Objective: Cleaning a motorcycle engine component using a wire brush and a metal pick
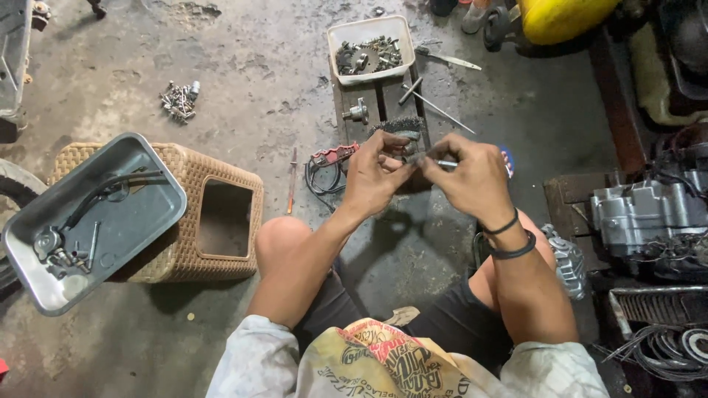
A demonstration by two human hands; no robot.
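Observation:
My left hand (375, 173) and my right hand (472, 175) meet in front of me above the floor. Between their fingertips they pinch a small dark metal part (414, 156); a thin silvery rod (445, 163) sticks out by the right fingers. Exactly what the part is I cannot tell. Two black bands circle my right wrist (509, 236). My knees show below the hands.
A white tub (336, 33) of gears and bolts sits on a dark board ahead. A grey metal tray (158, 210) with a lever and bolts rests on a brown wicker stool (221, 173). Loose bolts (179, 99) lie far left. An engine block (645, 217) stands right.

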